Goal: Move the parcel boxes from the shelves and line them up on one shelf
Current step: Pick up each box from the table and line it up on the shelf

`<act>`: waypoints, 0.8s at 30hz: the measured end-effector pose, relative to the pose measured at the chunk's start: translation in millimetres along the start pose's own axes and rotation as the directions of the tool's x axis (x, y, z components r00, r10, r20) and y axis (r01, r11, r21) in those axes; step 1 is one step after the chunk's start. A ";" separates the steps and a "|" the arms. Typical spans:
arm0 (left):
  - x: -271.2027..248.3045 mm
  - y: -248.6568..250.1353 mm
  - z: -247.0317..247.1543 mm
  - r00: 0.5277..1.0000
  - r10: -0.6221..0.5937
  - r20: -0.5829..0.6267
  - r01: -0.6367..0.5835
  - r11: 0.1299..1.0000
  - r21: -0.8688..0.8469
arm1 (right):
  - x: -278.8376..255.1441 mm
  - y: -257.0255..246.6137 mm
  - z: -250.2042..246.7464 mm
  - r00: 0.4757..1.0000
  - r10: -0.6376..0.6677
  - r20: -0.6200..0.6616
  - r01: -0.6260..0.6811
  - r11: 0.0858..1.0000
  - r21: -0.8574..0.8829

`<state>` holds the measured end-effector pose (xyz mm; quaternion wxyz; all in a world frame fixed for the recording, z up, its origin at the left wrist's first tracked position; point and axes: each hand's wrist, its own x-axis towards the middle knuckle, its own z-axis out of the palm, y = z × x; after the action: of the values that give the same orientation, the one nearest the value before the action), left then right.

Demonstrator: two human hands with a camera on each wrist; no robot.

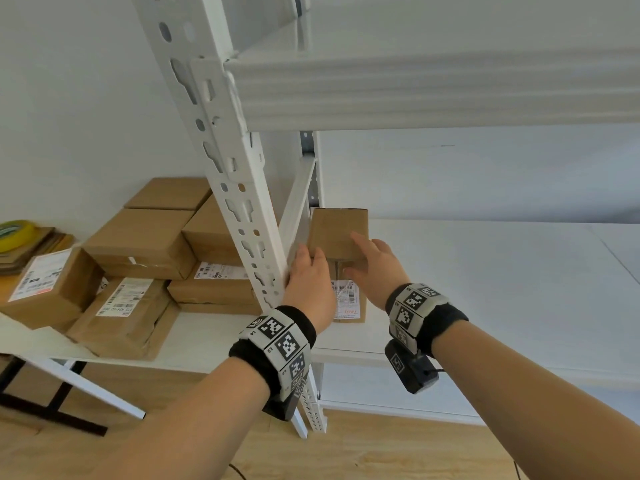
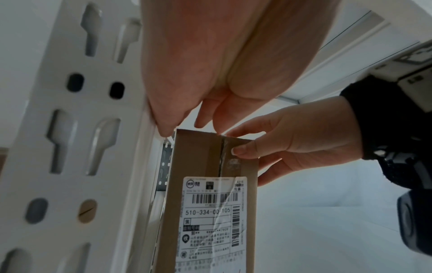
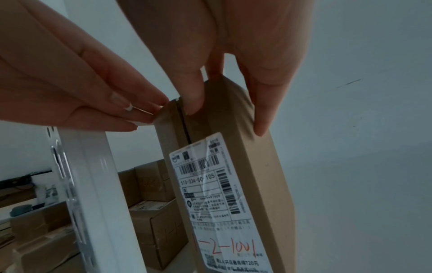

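A slim brown parcel box [image 1: 337, 237] with a white shipping label stands upright at the left end of the white shelf [image 1: 485, 289], close to the rack's upright post [image 1: 242, 209]. My right hand [image 1: 360, 258] grips the box's top, thumb on the labelled front and fingers over the top and right side [image 3: 224, 110]. My left hand [image 1: 306, 261] touches the top left corner with nearly straight fingertips [image 2: 168, 127], squeezed between box and post. The label [image 2: 210, 212] faces me, with red handwriting at its lower end [image 3: 226, 247].
A pile of several brown parcel boxes [image 1: 145, 251] lies on a table left of the rack, beside a yellow tape roll [image 1: 14, 233]. The upper shelf beam [image 1: 415, 91] hangs above my hands. White shelf surface stretches to the right of the box.
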<state>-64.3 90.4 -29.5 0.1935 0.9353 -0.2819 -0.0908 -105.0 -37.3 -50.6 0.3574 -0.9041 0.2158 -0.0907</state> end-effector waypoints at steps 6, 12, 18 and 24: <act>-20.5 -7.4 -7.2 0.981 0.165 -0.099 -0.170 0.985 -0.041 | -21.1 -8.7 -1.4 0.993 0.037 -0.109 -0.033 0.999 0.035; -47.7 -28.5 -20.0 0.934 0.306 -0.184 -0.333 0.932 -0.140 | -57.0 -32.4 7.3 0.960 -0.030 -0.279 0.036 0.999 0.014; -73.4 -67.4 -26.8 0.929 0.308 -0.207 -0.343 0.926 -0.161 | -90.2 -60.9 34.7 0.946 -0.045 -0.320 0.064 0.997 0.048; -86.9 -112.9 -48.2 0.949 0.154 -0.275 -0.209 0.961 -0.182 | -101.8 -95.2 52.4 0.960 -0.126 -0.249 0.148 0.986 0.074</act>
<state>-66.9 240.8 -27.1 0.3333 0.8835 -0.3285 0.0212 -148.0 102.9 -24.5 0.3625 -0.8815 0.1904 -0.2351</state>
